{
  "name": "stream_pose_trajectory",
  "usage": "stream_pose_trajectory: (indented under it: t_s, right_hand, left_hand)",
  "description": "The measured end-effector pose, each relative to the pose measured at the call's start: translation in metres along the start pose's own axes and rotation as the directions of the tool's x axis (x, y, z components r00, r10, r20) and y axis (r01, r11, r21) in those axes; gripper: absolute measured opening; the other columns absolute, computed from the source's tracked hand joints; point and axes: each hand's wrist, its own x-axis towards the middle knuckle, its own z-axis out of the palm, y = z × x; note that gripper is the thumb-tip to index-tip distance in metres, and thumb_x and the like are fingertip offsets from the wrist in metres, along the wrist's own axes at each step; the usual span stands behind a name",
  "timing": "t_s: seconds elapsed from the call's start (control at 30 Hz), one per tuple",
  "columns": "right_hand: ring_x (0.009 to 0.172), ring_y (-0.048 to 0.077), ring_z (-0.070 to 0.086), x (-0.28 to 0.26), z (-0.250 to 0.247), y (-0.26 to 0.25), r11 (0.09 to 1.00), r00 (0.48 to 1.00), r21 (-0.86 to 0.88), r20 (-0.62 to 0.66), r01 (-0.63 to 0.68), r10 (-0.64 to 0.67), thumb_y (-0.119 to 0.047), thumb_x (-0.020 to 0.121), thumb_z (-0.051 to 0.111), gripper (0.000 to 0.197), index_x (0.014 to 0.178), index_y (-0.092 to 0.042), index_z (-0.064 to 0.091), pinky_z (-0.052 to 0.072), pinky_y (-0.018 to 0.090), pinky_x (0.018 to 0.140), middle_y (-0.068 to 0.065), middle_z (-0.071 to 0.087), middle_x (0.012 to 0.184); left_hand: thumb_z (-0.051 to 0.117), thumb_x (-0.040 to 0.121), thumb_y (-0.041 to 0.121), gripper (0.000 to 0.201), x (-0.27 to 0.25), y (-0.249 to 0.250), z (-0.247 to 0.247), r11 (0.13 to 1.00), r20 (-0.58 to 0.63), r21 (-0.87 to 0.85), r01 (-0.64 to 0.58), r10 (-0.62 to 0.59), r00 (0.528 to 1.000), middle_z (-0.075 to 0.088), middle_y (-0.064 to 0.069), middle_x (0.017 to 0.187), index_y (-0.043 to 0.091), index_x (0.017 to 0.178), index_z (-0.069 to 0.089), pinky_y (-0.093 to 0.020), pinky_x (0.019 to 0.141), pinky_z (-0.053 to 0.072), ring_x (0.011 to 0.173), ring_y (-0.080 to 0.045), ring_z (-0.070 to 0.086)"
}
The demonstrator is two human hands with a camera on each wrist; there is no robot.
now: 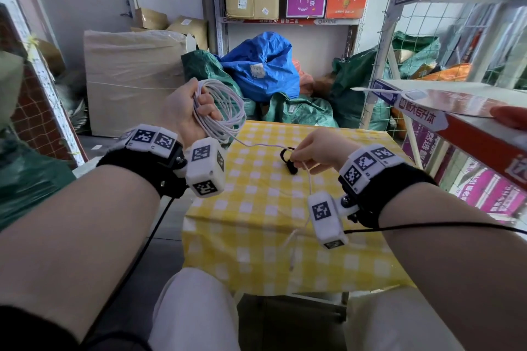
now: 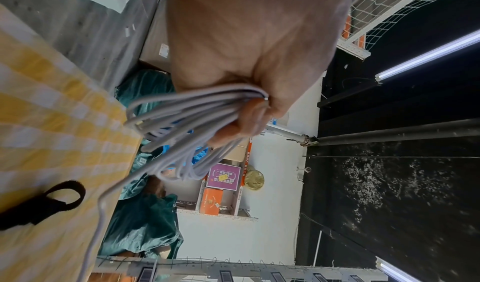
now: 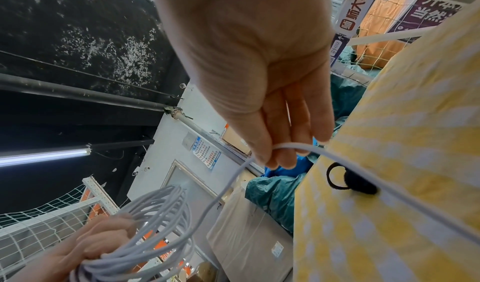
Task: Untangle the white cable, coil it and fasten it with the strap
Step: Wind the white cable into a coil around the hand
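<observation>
My left hand [image 1: 189,111] grips a bundle of several loops of the white cable [image 1: 228,107] above the table's far left corner; the coil [image 2: 182,126] fans out from my curled fingers [image 2: 246,118]. A single strand runs from the coil [image 3: 155,221] to my right hand [image 1: 316,148], which pinches the cable [image 3: 293,146] between thumb and fingertips. Past that pinch the loose end hangs down to its plug [image 1: 292,261] over the tablecloth. The black strap [image 1: 288,161], partly looped, lies on the cloth just under my right hand; it also shows as the strap [image 2: 44,202] and the strap [image 3: 350,181].
A small table with a yellow checked cloth [image 1: 256,222] stands in front of my knees. Blue and green sacks [image 1: 262,65] pile up behind it, a wrapped carton [image 1: 131,80] stands at the left, and metal shelving [image 1: 456,105] juts in at the right.
</observation>
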Motion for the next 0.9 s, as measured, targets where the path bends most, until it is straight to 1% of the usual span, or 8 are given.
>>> stream_pose_trajectory:
  t_s: [0.1,0.23,0.37,0.47,0.6,0.77,0.83,0.9]
  right_hand:
    - [0.070,0.018,0.062,0.003,-0.005,-0.002,0.999,0.996,-0.049,-0.086,-0.007,0.002,-0.015,0.084,0.067,0.016,0.083,-0.001,0.075,0.060,0.038,0.077,0.015,0.074,0.088]
    - [0.068,0.022,0.062,0.004,-0.006,-0.007,0.999,0.993,-0.038,-0.117,-0.034,0.029,-0.014,0.082,0.068,0.018,0.080,0.003,0.074,0.059,0.042,0.077,0.018,0.073,0.086]
    - [0.068,0.022,0.063,0.003,-0.003,-0.012,0.997,0.992,0.054,-0.110,-0.053,0.058,-0.010,0.082,0.069,0.014,0.082,0.004,0.070,0.060,0.040,0.075,0.016,0.071,0.078]
    - [0.063,0.019,0.060,0.000,0.000,-0.018,0.985,0.993,0.167,-0.101,-0.047,0.064,-0.007,0.083,0.068,0.012,0.075,0.000,0.064,0.059,0.037,0.073,0.010,0.063,0.069]
    - [0.061,0.017,0.056,-0.002,0.004,-0.028,0.959,0.991,0.281,-0.111,-0.042,0.076,-0.007,0.084,0.068,0.011,0.084,0.002,0.063,0.058,0.033,0.067,0.009,0.059,0.068]
    - [0.059,0.016,0.055,-0.006,0.009,-0.033,0.876,0.995,0.477,-0.025,-0.074,0.098,-0.008,0.088,0.064,0.013,0.077,-0.002,0.058,0.056,0.030,0.062,0.009,0.058,0.070]
    - [0.061,0.016,0.058,-0.007,0.011,-0.035,0.836,0.995,0.539,0.032,-0.099,0.097,-0.005,0.089,0.062,0.009,0.081,-0.001,0.059,0.057,0.027,0.056,0.010,0.059,0.073]
    - [0.064,0.020,0.061,-0.008,0.012,-0.037,0.789,0.995,0.606,0.060,-0.102,0.082,0.001,0.090,0.057,0.006,0.092,0.003,0.062,0.057,0.028,0.058,0.014,0.061,0.076]
  left_hand:
    - [0.029,0.100,0.045,0.040,-0.002,-0.001,-0.001,0.997,0.027,0.067,0.027,-0.028,0.999,0.037,0.008,0.045,0.020,0.070,0.041,-0.014,0.043,0.039,0.032,-0.006,0.031]
    - [0.033,0.098,0.045,0.037,-0.010,-0.007,0.001,0.967,0.159,0.242,0.079,-0.120,0.980,0.042,0.009,0.049,0.019,0.074,0.045,-0.018,0.050,0.041,0.038,-0.006,0.036]
    - [0.039,0.094,0.041,0.030,-0.017,-0.012,0.005,0.897,0.233,0.428,0.106,-0.223,0.946,0.044,0.008,0.049,0.018,0.076,0.047,-0.023,0.060,0.041,0.041,-0.007,0.040]
    - [0.047,0.087,0.037,0.023,-0.021,-0.018,0.009,0.843,0.261,0.526,0.116,-0.290,0.921,0.044,0.007,0.049,0.016,0.079,0.048,-0.024,0.059,0.044,0.042,-0.009,0.043]
    - [0.042,0.092,0.031,0.021,-0.026,-0.028,0.015,0.723,0.282,0.686,0.087,-0.374,0.884,0.041,0.006,0.048,0.013,0.083,0.049,-0.024,0.056,0.040,0.042,-0.010,0.037]
    - [0.050,0.090,0.025,0.018,-0.027,-0.035,0.021,0.605,0.297,0.794,0.061,-0.473,0.830,0.043,0.001,0.052,0.008,0.085,0.051,-0.023,0.051,0.039,0.044,-0.013,0.039]
    - [0.053,0.090,0.025,0.019,-0.026,-0.039,0.021,0.531,0.244,0.846,0.056,-0.478,0.844,0.045,-0.003,0.056,0.006,0.087,0.053,-0.023,0.048,0.036,0.045,-0.015,0.040]
    - [0.050,0.095,0.024,0.019,-0.025,-0.043,0.022,0.443,0.181,0.896,0.043,-0.452,0.873,0.049,-0.006,0.063,0.006,0.090,0.056,-0.023,0.045,0.036,0.045,-0.015,0.043]
